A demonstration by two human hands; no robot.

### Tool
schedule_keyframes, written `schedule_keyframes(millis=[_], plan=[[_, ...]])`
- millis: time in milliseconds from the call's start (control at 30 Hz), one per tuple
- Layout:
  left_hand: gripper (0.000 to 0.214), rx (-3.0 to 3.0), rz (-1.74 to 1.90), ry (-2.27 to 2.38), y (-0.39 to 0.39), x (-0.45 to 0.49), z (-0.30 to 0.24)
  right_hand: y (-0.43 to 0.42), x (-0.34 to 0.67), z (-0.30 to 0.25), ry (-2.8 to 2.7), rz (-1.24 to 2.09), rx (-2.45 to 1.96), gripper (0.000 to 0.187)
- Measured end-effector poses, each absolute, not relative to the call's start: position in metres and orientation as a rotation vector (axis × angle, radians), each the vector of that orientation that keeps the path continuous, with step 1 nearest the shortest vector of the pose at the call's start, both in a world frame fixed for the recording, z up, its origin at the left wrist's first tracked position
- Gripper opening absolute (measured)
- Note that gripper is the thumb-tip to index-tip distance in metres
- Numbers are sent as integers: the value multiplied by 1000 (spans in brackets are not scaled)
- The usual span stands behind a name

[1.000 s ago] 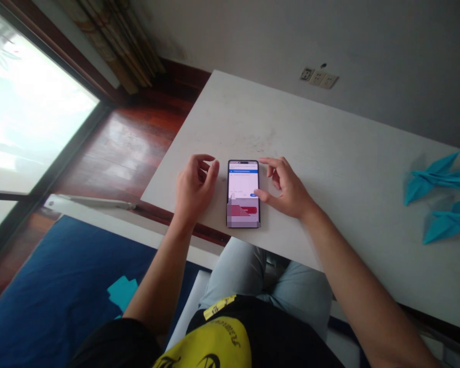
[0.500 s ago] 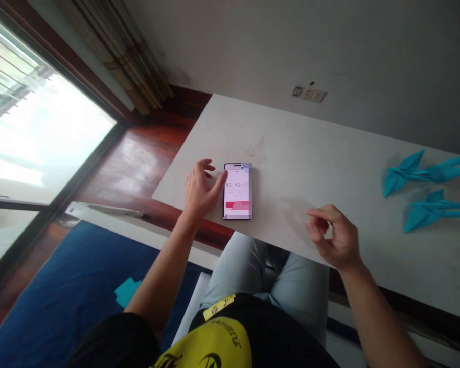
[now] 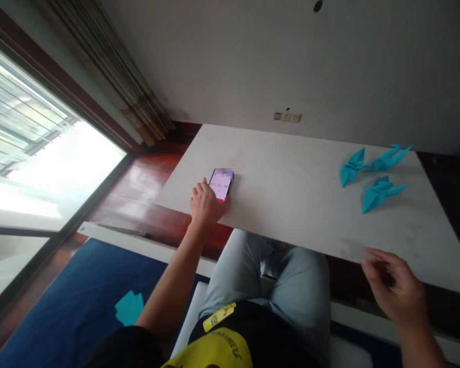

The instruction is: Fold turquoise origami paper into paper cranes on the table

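On the white table (image 3: pixel 283 179), near its left end, lies a smartphone (image 3: pixel 221 185) with a lit screen of digits, partly pixelated. My left hand (image 3: pixel 206 204) is closed around its near end, fingers along the left side and thumb at the right side. It covers the lower part of the phone. My right hand (image 3: pixel 394 286) hangs off the table's front edge at the right, loosely curled, with a gap between thumb and fingers and nothing seen in it. Beyond it stand blue folded-paper cranes (image 3: pixel 353 167), one of them (image 3: pixel 381 193) nearer to me.
A third paper crane (image 3: pixel 391 158) is at the back right. Blue paper (image 3: pixel 129 307) lies on a dark blue cloth surface (image 3: pixel 80 291) at my left. Wall sockets (image 3: pixel 287 117) sit behind the table; a curtain (image 3: pixel 130 87) and bright window (image 3: pixel 53 143) are at the left.
My left hand has closed on the phone, which now lies farther left and is turned. The right hand has drawn back toward me and right. The view has tilted up.
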State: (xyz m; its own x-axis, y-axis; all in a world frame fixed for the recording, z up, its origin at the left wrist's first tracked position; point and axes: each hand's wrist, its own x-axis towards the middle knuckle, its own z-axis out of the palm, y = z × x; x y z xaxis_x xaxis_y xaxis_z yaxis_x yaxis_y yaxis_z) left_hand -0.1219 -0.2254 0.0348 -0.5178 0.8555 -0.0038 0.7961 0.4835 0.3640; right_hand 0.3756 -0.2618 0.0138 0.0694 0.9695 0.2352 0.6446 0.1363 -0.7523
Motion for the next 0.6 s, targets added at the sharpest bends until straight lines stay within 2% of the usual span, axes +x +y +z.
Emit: schedule_keyframes(millis=[133, 233, 333, 367, 500, 600], plan=[[105, 1406, 498, 2568, -224, -147, 34, -234, 414, 18, -1618, 419, -1677, 25], [105, 1387, 495, 2591, -219, -170, 35, -189, 433, 7, -1425, 465, -1660, 41], [106, 1413, 484, 2579, -218, -188, 37, -142, 432, -10, -1331, 593, -1580, 70], [107, 1416, 485, 2591, -218, -191, 38, -130, 429, -14, -1316, 593, -1546, 74], [114, 1601, 622, 2701, -215, -178, 41, -102, 411, -21, -1317, 526, -1489, 81], [99, 1848, 764, 2496, -197, -146, 39, -93, 407, -24, -1412, 457, -1473, 77]])
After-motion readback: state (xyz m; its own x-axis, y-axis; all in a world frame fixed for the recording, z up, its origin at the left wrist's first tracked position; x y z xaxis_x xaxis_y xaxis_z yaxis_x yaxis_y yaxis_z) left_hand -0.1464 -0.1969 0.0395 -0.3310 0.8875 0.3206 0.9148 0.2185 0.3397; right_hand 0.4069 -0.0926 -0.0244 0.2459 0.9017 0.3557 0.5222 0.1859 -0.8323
